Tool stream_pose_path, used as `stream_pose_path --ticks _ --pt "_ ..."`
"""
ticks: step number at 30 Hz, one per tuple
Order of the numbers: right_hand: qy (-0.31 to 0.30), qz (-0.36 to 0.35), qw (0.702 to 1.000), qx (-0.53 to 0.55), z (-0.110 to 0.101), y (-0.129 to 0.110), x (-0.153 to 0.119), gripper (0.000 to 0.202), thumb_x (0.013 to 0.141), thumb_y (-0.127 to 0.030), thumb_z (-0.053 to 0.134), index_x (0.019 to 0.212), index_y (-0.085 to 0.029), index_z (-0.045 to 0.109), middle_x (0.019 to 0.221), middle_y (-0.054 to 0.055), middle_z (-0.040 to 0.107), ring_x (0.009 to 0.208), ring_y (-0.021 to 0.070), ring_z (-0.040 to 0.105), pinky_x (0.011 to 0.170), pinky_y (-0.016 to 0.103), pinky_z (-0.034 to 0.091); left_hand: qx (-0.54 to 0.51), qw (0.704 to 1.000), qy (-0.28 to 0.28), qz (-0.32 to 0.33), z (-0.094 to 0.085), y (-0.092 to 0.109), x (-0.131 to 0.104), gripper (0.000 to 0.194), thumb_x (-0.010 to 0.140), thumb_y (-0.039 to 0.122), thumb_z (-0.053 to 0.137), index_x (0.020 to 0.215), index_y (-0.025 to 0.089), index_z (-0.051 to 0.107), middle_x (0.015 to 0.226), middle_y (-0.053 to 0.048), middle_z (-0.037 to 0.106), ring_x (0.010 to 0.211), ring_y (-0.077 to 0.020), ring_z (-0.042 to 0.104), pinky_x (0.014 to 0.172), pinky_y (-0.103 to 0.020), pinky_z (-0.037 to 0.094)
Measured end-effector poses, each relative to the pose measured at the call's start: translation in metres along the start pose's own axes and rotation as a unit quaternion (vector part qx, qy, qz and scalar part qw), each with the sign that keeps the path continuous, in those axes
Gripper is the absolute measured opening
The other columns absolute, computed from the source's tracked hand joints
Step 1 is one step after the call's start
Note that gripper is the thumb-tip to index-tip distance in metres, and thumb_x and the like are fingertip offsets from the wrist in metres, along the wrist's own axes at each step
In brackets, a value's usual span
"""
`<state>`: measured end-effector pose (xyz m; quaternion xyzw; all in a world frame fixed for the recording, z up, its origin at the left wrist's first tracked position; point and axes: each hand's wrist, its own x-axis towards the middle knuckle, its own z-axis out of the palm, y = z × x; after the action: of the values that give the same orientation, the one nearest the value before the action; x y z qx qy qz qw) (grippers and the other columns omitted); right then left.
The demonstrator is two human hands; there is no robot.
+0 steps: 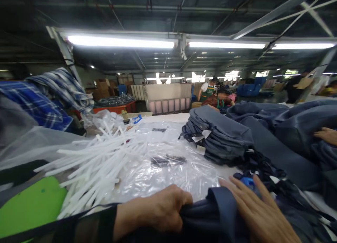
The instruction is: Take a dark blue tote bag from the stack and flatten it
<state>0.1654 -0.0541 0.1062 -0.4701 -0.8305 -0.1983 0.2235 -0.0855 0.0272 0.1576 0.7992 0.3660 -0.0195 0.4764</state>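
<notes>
At the near edge of the work table [163,118], the left hand [158,209] was clenched in a fist around a bunched fold of dark blue garment [210,215], fingers fully curled into the cloth. The right hand [259,209] lay flat on the same garment just to its right, fingers straight and spread, gripping nothing, fingertips pointing away and leftward toward a small blue plastic piece [248,181]. The garment's bulk ran from the fist rightward under the open palm, so both hands touched it, the left holding, the right pressing. Beyond the hands lay clear plastic bags [168,165], then a heap of white plastic sticks [97,165] to the left. A stack of folded blue garments [216,137] with paper tags sat further back on the right, beside loose blue fabric where another person's hand [326,136] rested.
</notes>
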Motion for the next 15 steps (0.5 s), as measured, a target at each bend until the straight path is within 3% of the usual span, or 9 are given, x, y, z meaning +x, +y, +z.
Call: stream_pose_path --ticks 2,3,5,8,10,12,15 --pt "-0.131 0.034 0.985 0.109 0.013 -0.011 -0.004 0.041 0.076 -0.02 0.046 0.116 -0.022 0.055 0.11 0.008 0.067 0.102 0.0243 0.063 0.091 0.041 0.049 0.038 0.998 -0.047 0.005 0.013 -0.008 0.007 0.018 0.048 0.01 0.051 0.059 0.023 0.046 0.053 0.007 0.042 0.049 -0.0119 0.04 0.044 -0.023 0.03" --pt "-0.183 0.055 0.971 0.144 0.02 -0.016 -0.006 0.028 0.077 -0.024 0.049 0.103 -0.022 0.06 0.098 0.007 0.069 0.09 0.0224 0.066 0.077 0.034 0.053 0.057 0.997 -0.059 0.015 0.017 -0.011 0.01 0.018 0.049 0.009 0.052 0.059 0.023 0.045 0.053 0.007 0.041 0.05 -0.012 0.041 0.045 -0.023 0.031" --pt "-0.249 0.096 0.947 0.178 0.032 -0.023 -0.01 0.011 0.076 -0.026 0.051 0.082 -0.021 0.06 0.08 0.005 0.068 0.074 0.0202 0.066 0.058 0.027 0.05 0.085 0.994 -0.065 0.019 0.019 -0.017 0.013 0.02 0.051 0.007 0.054 0.059 0.022 0.046 0.054 0.007 0.042 0.052 -0.0119 0.042 0.047 -0.023 0.032" --pt "-0.3 0.15 0.915 0.223 0.039 -0.026 -0.009 0.011 0.074 -0.022 0.047 0.074 -0.021 0.057 0.075 0.004 0.067 0.072 0.0205 0.064 0.059 0.028 0.046 0.06 0.994 -0.094 0.003 0.006 -0.026 0.015 0.02 0.053 0.012 0.065 0.068 0.022 0.056 0.062 0.006 0.051 0.06 -0.0141 0.051 0.052 -0.023 0.038" --pt "-0.318 0.176 0.895 0.258 0.038 -0.024 -0.007 0.014 0.077 -0.025 0.046 0.074 -0.022 0.059 0.076 0.004 0.067 0.074 0.0206 0.064 0.062 0.029 0.045 -0.001 0.994 -0.112 0.001 -0.011 -0.038 0.012 0.021 0.06 0.027 0.068 0.08 0.023 0.064 0.073 0.003 0.061 0.07 -0.0172 0.058 0.061 -0.026 0.044" --pt "-0.321 0.194 0.881 0.29 0.034 -0.021 -0.006 0.015 0.079 -0.031 0.048 0.076 -0.023 0.061 0.078 0.003 0.068 0.076 0.0208 0.064 0.065 0.029 0.046 -0.064 0.994 -0.078 -0.033 -0.03 -0.06 0.006 0.03 0.068 0.04 0.064 0.092 0.022 0.067 0.082 -0.001 0.066 0.077 -0.0192 0.062 0.068 -0.028 0.048" --pt "-0.319 0.21 0.869 0.314 0.03 -0.015 -0.006 0.015 0.078 -0.034 0.051 0.081 -0.026 0.064 0.084 0.002 0.07 0.08 0.0217 0.065 0.067 0.029 0.046 -0.079 0.986 0.055 -0.135 -0.052 -0.11 -0.015 0.035 0.07 0.043 0.061 0.095 0.019 0.067 0.085 -0.005 0.068 0.078 -0.0196 0.063 0.065 -0.026 0.048"
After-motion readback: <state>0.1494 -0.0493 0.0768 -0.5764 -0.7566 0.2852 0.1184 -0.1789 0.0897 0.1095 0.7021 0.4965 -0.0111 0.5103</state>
